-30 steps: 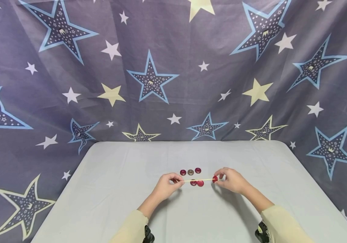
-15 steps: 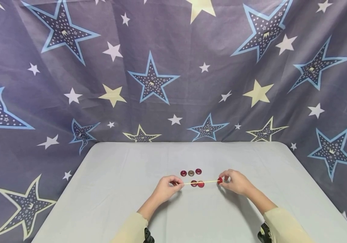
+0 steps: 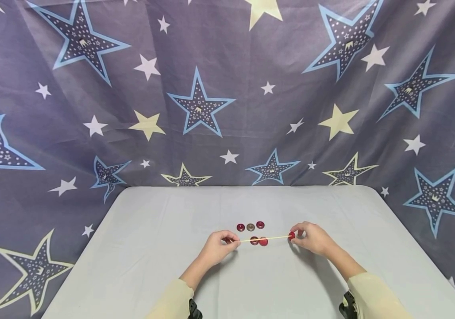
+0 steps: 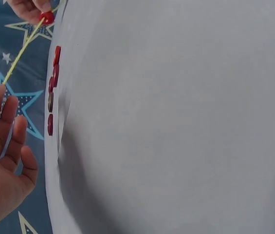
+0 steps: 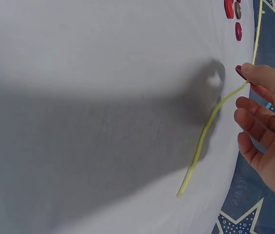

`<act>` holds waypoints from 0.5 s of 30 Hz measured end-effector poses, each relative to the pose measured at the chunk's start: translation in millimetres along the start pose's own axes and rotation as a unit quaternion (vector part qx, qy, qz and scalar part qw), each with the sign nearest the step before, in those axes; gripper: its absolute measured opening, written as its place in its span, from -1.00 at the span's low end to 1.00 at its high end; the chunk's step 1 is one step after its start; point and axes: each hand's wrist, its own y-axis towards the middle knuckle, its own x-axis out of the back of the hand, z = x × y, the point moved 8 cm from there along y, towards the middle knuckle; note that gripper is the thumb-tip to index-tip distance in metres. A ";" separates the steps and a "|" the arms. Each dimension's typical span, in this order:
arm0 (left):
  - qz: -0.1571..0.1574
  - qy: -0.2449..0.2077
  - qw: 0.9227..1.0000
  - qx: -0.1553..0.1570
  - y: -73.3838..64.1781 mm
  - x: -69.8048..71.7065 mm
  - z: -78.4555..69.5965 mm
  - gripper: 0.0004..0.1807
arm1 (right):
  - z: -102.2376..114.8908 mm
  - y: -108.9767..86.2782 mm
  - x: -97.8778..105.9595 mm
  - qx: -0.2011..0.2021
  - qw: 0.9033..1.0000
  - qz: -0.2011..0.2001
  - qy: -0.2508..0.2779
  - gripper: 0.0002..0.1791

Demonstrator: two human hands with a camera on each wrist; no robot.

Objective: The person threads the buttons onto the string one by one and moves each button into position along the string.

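Observation:
A yellow string runs taut between my two hands above the table. My left hand pinches it between thumb and forefinger, the other fingers loosely curled in the left wrist view. With thumb and fingertips, my right hand pinches a round red button that the string passes through. Beyond the button, the string's loose tail hangs below my right hand in the right wrist view. Under the taut stretch lie a dark red button and a brighter red button, side by side.
Behind them on the white-covered table lies a row: a dark red button, a brown button and another dark red button. A star-patterned curtain hangs behind the table and along its sides.
My right hand has moved to the right with the red button, and the stretch of string between my hands has grown longer. My left hand has stayed nearly in place.

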 end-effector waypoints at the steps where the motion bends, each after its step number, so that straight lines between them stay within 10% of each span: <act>1: -0.001 0.000 1.000 0.001 0.0 0.3 0.0 -0.95 | -0.4 -0.2 0.6 0.000 1.000 -0.001 0.003 -0.74; 15: 0.000 0.004 1.000 0.004 -0.3 4.3 2.3 -0.95 | -12.8 -1.8 6.2 -0.006 1.000 -0.001 0.000 -0.74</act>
